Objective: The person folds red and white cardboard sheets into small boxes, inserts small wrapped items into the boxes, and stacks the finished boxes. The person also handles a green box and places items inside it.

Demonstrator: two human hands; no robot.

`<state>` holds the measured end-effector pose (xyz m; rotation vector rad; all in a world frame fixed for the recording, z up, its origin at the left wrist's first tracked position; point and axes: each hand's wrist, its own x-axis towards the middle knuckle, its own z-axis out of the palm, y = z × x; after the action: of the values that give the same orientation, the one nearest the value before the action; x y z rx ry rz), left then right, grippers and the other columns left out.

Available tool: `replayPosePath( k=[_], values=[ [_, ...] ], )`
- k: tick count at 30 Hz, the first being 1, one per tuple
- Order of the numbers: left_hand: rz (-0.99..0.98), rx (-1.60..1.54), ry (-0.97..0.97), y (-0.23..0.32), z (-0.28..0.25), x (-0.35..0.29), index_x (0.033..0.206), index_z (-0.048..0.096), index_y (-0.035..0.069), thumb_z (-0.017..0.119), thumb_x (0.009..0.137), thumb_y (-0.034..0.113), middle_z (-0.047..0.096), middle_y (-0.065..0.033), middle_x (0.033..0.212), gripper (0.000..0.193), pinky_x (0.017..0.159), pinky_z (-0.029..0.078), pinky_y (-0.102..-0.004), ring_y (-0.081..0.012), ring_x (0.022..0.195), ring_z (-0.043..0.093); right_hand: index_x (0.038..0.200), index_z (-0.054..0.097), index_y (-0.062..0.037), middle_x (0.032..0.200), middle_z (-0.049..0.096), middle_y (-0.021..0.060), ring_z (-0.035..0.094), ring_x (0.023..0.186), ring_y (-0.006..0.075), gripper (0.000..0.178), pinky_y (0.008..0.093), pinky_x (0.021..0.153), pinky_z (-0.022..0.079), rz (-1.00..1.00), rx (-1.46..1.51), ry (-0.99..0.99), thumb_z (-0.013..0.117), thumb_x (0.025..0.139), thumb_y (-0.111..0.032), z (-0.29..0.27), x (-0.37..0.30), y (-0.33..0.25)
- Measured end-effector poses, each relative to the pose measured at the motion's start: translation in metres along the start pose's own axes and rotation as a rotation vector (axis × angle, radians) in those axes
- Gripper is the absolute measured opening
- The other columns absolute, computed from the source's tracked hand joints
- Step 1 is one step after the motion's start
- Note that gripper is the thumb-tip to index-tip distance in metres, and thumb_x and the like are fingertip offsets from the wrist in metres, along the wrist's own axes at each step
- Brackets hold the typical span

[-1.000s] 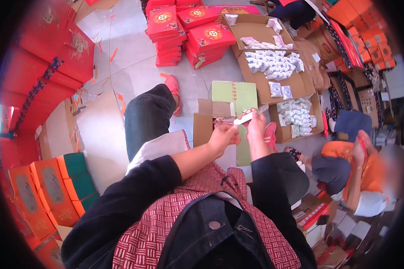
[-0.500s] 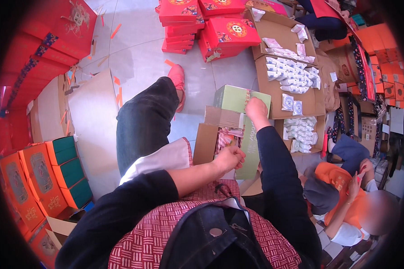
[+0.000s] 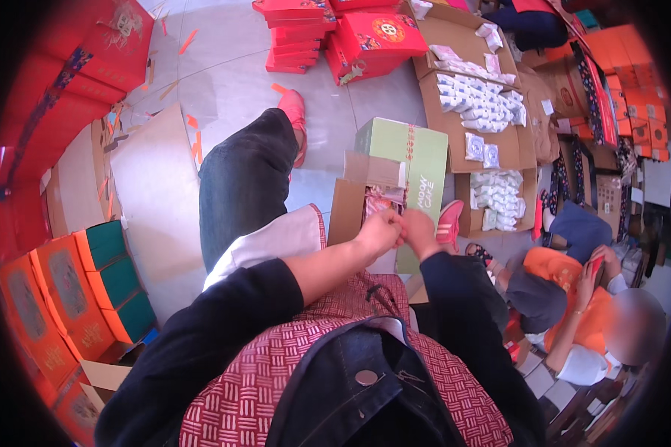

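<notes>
My left hand [image 3: 381, 232] and my right hand [image 3: 419, 232] meet in front of me, fingertips pinched together. What they hold, if anything, is too small to make out. Just beyond them lies a long green box [image 3: 429, 149] with pale lettering, and a thin red patterned strip [image 3: 409, 153] runs along its top. Against the left side of the green box stands a small cardboard box [image 3: 344, 212] with raised flaps. Pink and red printed pieces [image 3: 379, 198] show inside it, partly hidden by my left hand.
Red gift boxes [image 3: 376, 41] are stacked ahead. Cartons with white wrapped packets [image 3: 479, 104] stand to the right, near a seated co-worker in orange [image 3: 555, 261]. Orange and green boxes [image 3: 113, 264] line the left. A cardboard sheet [image 3: 156, 186] and paper scraps lie on the floor.
My right hand has come back from the far end of the green box to meet my left hand. The view has shifted slightly.
</notes>
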<state>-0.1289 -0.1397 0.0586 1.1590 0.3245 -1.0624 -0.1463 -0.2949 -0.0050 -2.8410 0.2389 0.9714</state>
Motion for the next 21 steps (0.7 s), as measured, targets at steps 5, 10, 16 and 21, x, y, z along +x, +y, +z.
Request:
replayPosePath(
  k=[5, 10, 16, 21],
  values=[
    [0.357, 0.281, 0.300, -0.014, -0.016, 0.032, 0.086, 0.059, 0.000, 0.055, 0.078, 0.002, 0.062, -0.0119, 0.076, 0.010, 0.065, 0.050, -0.0339, -0.0227, 0.067, 0.060, 0.084, 0.063, -0.0003, 0.079, 0.064, 0.0216, 0.064, 0.080, 0.0345, 0.024, 0.0444, 0.071, 0.051, 0.177, 0.566, 0.324, 0.057, 0.081, -0.023, 0.033, -0.059, 0.015],
    [0.622, 1.079, 0.384, 0.002, -0.021, 0.054, 0.100, 0.054, -0.001, 0.062, 0.074, 0.003, 0.055, -0.0205, 0.113, 0.027, 0.089, 0.043, -0.0386, -0.0328, 0.106, 0.052, 0.094, 0.044, -0.0007, 0.086, 0.061, 0.0210, 0.062, 0.082, 0.0357, 0.041, 0.0442, 0.070, 0.050, 0.383, 0.519, 0.502, 0.066, 0.079, -0.032, 0.026, -0.033, 0.028],
    [0.711, 1.618, 0.443, -0.010, -0.025, 0.104, 0.126, 0.039, -0.004, 0.073, 0.067, 0.012, 0.026, -0.0229, 0.141, 0.069, 0.108, 0.026, -0.0406, -0.0369, 0.132, 0.024, 0.102, 0.037, 0.0018, 0.097, 0.055, 0.0255, 0.059, 0.081, 0.0418, 0.060, 0.0472, 0.071, 0.048, 0.320, 0.396, 0.549, 0.074, 0.069, -0.031, 0.035, -0.005, 0.003],
    [0.612, 1.886, 0.454, -0.010, -0.032, 0.121, 0.136, 0.030, 0.000, 0.063, 0.076, 0.014, 0.022, -0.0226, 0.145, 0.070, 0.109, 0.022, -0.0434, -0.0383, 0.135, 0.019, 0.104, 0.037, 0.0015, 0.096, 0.054, 0.0267, 0.059, 0.082, 0.0422, 0.051, 0.0476, 0.073, 0.048, 0.203, 0.487, 0.552, 0.069, 0.067, -0.016, 0.035, 0.011, 0.006]
  ],
)
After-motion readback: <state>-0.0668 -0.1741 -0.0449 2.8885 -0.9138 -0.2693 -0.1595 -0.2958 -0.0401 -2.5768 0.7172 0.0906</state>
